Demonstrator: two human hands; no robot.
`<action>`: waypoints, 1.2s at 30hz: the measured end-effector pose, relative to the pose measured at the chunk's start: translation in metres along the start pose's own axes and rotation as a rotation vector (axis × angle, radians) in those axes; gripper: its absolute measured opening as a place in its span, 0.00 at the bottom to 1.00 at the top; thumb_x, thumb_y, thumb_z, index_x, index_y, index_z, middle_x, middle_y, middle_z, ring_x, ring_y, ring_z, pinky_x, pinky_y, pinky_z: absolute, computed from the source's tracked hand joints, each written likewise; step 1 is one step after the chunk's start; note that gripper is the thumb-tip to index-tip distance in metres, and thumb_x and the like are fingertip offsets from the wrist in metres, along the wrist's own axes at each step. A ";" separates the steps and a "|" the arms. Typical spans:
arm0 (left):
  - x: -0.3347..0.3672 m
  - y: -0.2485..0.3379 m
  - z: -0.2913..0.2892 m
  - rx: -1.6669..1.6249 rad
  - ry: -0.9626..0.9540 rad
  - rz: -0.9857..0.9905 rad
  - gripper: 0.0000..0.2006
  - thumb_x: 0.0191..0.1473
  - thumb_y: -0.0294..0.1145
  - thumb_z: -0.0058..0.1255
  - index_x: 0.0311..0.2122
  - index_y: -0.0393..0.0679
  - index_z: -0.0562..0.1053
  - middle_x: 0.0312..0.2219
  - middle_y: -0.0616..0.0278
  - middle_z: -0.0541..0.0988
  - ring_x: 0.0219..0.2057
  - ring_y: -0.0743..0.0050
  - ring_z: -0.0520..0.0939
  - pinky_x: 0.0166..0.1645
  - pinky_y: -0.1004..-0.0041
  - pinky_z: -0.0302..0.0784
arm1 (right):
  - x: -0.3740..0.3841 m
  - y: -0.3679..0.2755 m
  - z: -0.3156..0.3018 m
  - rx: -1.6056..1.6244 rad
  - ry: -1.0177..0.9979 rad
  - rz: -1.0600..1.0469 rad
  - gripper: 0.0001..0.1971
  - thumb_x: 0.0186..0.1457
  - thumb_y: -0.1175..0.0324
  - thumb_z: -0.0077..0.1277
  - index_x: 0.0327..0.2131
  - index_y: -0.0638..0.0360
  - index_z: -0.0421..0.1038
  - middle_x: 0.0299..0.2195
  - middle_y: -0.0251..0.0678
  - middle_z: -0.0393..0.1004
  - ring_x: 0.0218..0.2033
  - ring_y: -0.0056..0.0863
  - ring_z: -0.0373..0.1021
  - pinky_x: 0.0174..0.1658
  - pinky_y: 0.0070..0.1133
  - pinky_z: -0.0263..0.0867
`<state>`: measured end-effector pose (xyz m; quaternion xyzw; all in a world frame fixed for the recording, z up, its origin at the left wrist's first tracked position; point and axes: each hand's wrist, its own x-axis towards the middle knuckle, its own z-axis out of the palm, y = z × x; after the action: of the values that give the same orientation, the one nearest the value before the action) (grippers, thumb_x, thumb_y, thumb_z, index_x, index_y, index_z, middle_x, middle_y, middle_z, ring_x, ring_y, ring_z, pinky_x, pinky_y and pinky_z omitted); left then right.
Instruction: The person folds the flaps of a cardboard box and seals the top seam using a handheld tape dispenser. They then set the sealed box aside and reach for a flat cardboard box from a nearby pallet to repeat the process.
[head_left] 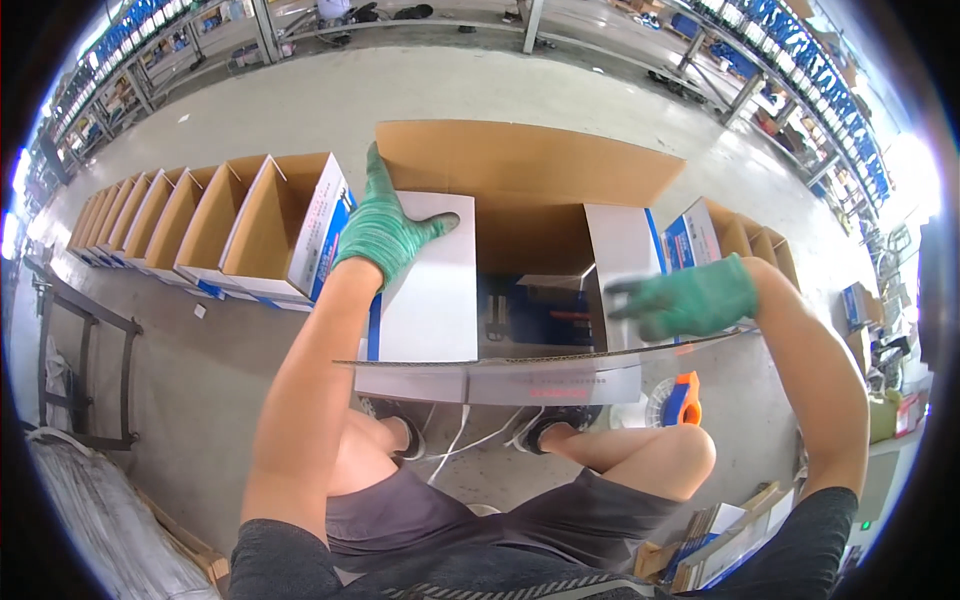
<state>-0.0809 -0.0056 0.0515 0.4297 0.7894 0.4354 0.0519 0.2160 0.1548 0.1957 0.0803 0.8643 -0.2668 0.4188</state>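
Note:
A large cardboard box (535, 235) stands upright in front of my knees, brown inside and white with blue outside. Its far flap (530, 155) stands up and its near flap (500, 380) hangs toward me. My left hand (390, 228), in a green knit glove, lies on the folded-in left flap (430, 290) with the thumb spread away from the fingers. Over the right flap (620, 240) hovers my gloved right hand (690, 300), fingers stretched out and blurred by motion; I cannot tell whether it touches. Dark blue items lie partly hidden inside the box.
A row of open boxes (240, 220) runs off to the left, and more boxes (745, 235) stand at the right. An orange tape dispenser (684, 400) sits by my right knee. A dark metal frame (90, 350) stands left; flat cardboard (720, 535) lies lower right. White cords cross the floor.

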 end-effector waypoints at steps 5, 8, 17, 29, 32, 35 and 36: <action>0.000 -0.008 -0.010 0.106 -0.018 0.001 0.63 0.38 0.45 0.72 0.67 0.39 0.36 0.58 0.41 0.65 0.58 0.45 0.69 0.63 0.67 0.64 | -0.001 0.008 0.010 0.015 0.256 -0.080 0.25 0.50 0.45 0.59 0.42 0.56 0.78 0.48 0.46 0.75 0.50 0.39 0.71 0.53 0.28 0.67; -0.006 -0.019 -0.027 -0.092 -0.085 -0.064 0.52 0.48 0.42 0.65 0.69 0.47 0.41 0.61 0.44 0.61 0.61 0.52 0.65 0.63 0.66 0.62 | 0.019 0.001 -0.005 -0.047 0.490 0.246 0.29 0.46 0.43 0.61 0.41 0.60 0.76 0.41 0.47 0.76 0.42 0.41 0.73 0.46 0.30 0.68; -0.060 -0.007 -0.050 -0.333 -0.357 0.008 0.48 0.53 0.41 0.61 0.70 0.48 0.41 0.68 0.54 0.50 0.68 0.60 0.51 0.68 0.66 0.48 | 0.066 0.053 0.030 -0.270 1.053 0.073 0.23 0.46 0.53 0.63 0.39 0.60 0.73 0.37 0.43 0.72 0.41 0.43 0.70 0.45 0.35 0.67; -0.057 0.002 -0.035 -0.544 -0.276 -0.065 0.58 0.47 0.27 0.66 0.69 0.53 0.31 0.67 0.50 0.49 0.67 0.57 0.53 0.68 0.62 0.52 | 0.030 0.041 0.017 -0.284 0.933 0.214 0.16 0.61 0.62 0.47 0.51 0.47 0.72 0.50 0.40 0.73 0.51 0.45 0.67 0.56 0.34 0.62; -0.055 -0.002 -0.034 -0.264 -0.177 0.168 0.46 0.52 0.36 0.62 0.69 0.54 0.45 0.63 0.56 0.58 0.63 0.61 0.60 0.66 0.66 0.56 | 0.038 0.082 0.050 -0.298 1.118 -0.066 0.17 0.62 0.64 0.46 0.54 0.47 0.71 0.56 0.37 0.69 0.59 0.44 0.61 0.62 0.33 0.57; -0.056 0.007 -0.037 -0.516 -0.338 -0.115 0.29 0.58 0.45 0.54 0.63 0.54 0.63 0.56 0.63 0.68 0.57 0.68 0.66 0.62 0.71 0.60 | 0.045 0.095 0.061 -0.027 1.174 -0.035 0.17 0.63 0.66 0.47 0.55 0.46 0.71 0.61 0.35 0.64 0.66 0.42 0.51 0.66 0.33 0.50; -0.056 0.004 -0.033 -0.501 -0.247 -0.124 0.25 0.60 0.48 0.51 0.60 0.54 0.67 0.53 0.65 0.70 0.54 0.71 0.67 0.61 0.72 0.60 | 0.050 0.094 0.061 0.161 1.203 -0.046 0.16 0.62 0.66 0.49 0.53 0.47 0.73 0.62 0.35 0.63 0.68 0.39 0.48 0.68 0.32 0.46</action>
<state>-0.0579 -0.0667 0.0587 0.4044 0.6695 0.5572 0.2788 0.2602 0.1978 0.0895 0.2297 0.9279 -0.2483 -0.1566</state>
